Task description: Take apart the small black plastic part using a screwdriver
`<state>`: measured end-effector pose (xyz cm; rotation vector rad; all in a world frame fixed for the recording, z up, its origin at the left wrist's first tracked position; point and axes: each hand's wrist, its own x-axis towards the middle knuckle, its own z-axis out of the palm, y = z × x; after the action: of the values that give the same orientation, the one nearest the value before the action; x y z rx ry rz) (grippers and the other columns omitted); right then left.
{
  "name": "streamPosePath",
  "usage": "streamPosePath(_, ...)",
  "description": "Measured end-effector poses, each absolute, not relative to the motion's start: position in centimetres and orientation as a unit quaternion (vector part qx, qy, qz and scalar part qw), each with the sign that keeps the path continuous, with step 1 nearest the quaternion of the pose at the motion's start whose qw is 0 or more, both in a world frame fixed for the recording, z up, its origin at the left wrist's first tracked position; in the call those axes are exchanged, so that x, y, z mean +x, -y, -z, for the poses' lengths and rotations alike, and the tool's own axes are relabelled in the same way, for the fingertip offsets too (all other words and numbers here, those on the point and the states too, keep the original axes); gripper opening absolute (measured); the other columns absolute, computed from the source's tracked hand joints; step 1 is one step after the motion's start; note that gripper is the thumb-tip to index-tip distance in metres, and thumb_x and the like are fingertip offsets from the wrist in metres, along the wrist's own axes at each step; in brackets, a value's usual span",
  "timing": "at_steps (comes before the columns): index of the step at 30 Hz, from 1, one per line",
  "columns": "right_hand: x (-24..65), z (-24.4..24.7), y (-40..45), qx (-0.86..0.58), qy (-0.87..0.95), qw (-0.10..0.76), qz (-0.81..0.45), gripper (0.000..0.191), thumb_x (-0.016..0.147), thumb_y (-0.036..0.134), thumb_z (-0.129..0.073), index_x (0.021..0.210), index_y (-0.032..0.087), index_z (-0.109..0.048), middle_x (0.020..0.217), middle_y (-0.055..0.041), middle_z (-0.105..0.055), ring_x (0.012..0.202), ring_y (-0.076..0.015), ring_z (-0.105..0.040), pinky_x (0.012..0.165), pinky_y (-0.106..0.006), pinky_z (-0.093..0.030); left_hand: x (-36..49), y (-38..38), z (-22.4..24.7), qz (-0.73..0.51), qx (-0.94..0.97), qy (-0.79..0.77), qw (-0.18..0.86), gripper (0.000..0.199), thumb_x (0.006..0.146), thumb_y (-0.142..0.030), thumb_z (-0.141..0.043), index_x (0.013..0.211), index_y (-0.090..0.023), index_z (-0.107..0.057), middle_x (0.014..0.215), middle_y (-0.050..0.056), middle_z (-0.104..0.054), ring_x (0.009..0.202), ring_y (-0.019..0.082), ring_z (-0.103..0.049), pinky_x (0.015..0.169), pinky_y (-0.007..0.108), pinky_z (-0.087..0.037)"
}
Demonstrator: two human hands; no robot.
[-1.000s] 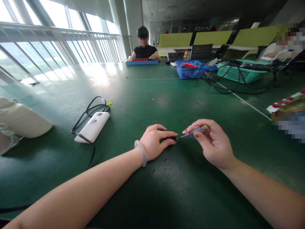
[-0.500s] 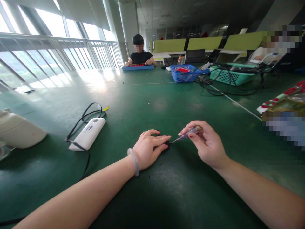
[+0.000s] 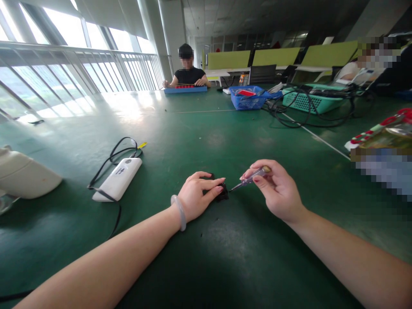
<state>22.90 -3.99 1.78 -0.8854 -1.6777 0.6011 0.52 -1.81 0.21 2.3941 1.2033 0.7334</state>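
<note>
My left hand [image 3: 200, 193] lies over a small black part [image 3: 222, 195] on the green tabletop [image 3: 180, 141], its fingers gripping the part and hiding most of it. What kind of part it is I cannot make out. A pale bracelet [image 3: 179, 212] circles the left wrist. In my right hand [image 3: 279, 189] is a screwdriver [image 3: 255, 177] with a clear purplish handle, pinched between thumb and fingers. Its shaft slants down to the left, and the tip is at the right edge of the black part; whether they touch I cannot tell.
A white power bank [image 3: 119, 178] with a black cable lies to the left, near a beige object [image 3: 25, 174]. Farther back are a blue basket [image 3: 247, 101] and a green basket [image 3: 309, 103] with tangled cables. Across the table, a person [image 3: 188, 75] sits behind a blue tray [image 3: 185, 90].
My left fingers have shifted slightly left, and more of the black part shows. The screwdriver tip has moved slightly, now at the part's right edge. The person opposite has moved one hand outward.
</note>
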Motion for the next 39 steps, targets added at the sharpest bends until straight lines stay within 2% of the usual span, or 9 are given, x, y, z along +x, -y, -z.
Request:
streamPosePath(10,22.9,-1.4,3.9,-0.375,0.695,0.553,-0.266,0.013,0.09,0.025,-0.055,0.102,0.02,-0.054,0.084,-0.0043,-0.068,0.081,-0.0194,-0.069,0.076,-0.039,-0.059,0.6,2.4,-0.8,-0.226,0.88,-0.408,0.092,0.028,0.091,-0.033,-0.054,0.117,-0.027,-0.065,0.101,0.001,-0.073,0.117,0.026,-0.05,0.101,0.045,-0.036)
streamPosePath(15,22.9,-1.5,3.8,-0.377,0.694,0.552,-0.266,0.013,0.09,0.025,-0.055,0.101,0.021,-0.055,0.084,-0.0043,-0.068,0.08,-0.0192,-0.069,0.075,-0.037,-0.059,0.6,2.8,-1.1,-0.218,0.906,-0.361,0.026,0.029,0.094,-0.034,-0.049,0.119,-0.027,-0.063,0.11,-0.001,-0.071,0.117,0.025,-0.047,0.102,0.042,-0.033)
streamPosePath(19,22.9,-1.5,3.9,-0.376,0.694,0.552,-0.269,0.013,0.09,0.025,-0.055,0.101,0.021,-0.055,0.084,-0.0043,-0.068,0.081,-0.0195,-0.069,0.075,-0.038,-0.059,0.6,2.8,-1.2,-0.199,0.909,-0.365,0.006,0.03,0.096,-0.035,-0.046,0.119,-0.026,-0.063,0.107,0.0,-0.071,0.116,0.025,-0.047,0.102,0.042,-0.033)
streamPosePath(22,22.9,-1.5,3.9,-0.376,0.696,0.55,-0.266,0.012,0.09,0.025,-0.055,0.101,0.021,-0.055,0.084,-0.0046,-0.068,0.081,-0.0199,-0.069,0.076,-0.039,-0.059,0.7,2.9,-1.2,-0.196,0.905,-0.376,0.019,0.03,0.094,-0.036,-0.048,0.118,-0.027,-0.064,0.107,0.0,-0.071,0.116,0.026,-0.047,0.102,0.044,-0.033)
streamPosePath(27,22.9,-1.5,3.9,-0.375,0.699,0.548,-0.268,0.013,0.09,0.025,-0.054,0.102,0.022,-0.055,0.085,-0.0043,-0.069,0.082,-0.0204,-0.069,0.076,-0.04,-0.058,0.2,2.1,-0.6,-0.221,0.853,-0.472,0.037,0.036,0.094,-0.023,-0.045,0.129,-0.025,-0.054,0.123,0.003,-0.064,0.12,0.027,-0.046,0.101,0.048,-0.037)
streamPosePath(29,23.0,-1.5,3.9,-0.372,0.7,0.547,-0.269,0.013,0.09,0.023,-0.054,0.102,0.022,-0.056,0.084,-0.004,-0.068,0.082,-0.0201,-0.069,0.076,-0.04,-0.059,0.0,1.4,-0.3,-0.219,0.833,-0.507,0.036,0.04,0.091,-0.023,-0.051,0.131,-0.023,-0.051,0.129,0.005,-0.06,0.124,0.028,-0.044,0.103,0.049,-0.037)
streamPosePath(32,23.0,-1.6,3.9,-0.369,0.703,0.545,-0.268,0.013,0.09,0.022,-0.054,0.102,0.021,-0.056,0.085,-0.0039,-0.068,0.082,-0.0198,-0.069,0.076,-0.04,-0.059,-0.2,0.6,0.0,-0.189,0.822,-0.533,0.071,0.044,0.087,-0.024,-0.058,0.13,-0.017,-0.051,0.122,0.01,-0.063,0.121,0.03,-0.049,0.102,0.048,-0.04)
streamPosePath(35,23.0,-1.6,3.9,-0.37,0.7,0.548,-0.269,0.012,0.09,0.023,-0.054,0.102,0.022,-0.056,0.084,-0.0038,-0.068,0.083,-0.0195,-0.069,0.077,-0.039,-0.059,-0.1,0.6,0.0,-0.238,0.816,-0.515,0.109,0.041,0.088,-0.022,-0.056,0.129,-0.017,-0.051,0.114,0.009,-0.066,0.111,0.025,-0.056,0.099,0.043,-0.043)
streamPosePath(39,23.0,-1.5,3.9,-0.377,0.693,0.553,-0.268,0.012,0.09,0.026,-0.055,0.101,0.022,-0.055,0.084,-0.0039,-0.068,0.081,-0.0194,-0.069,0.076,-0.039,-0.059,0.0,1.3,-0.1,-0.316,0.838,-0.409,0.173,0.045,0.09,-0.019,-0.051,0.134,-0.023,-0.042,0.118,0.005,-0.064,0.11,0.02,-0.057,0.099,0.038,-0.044)
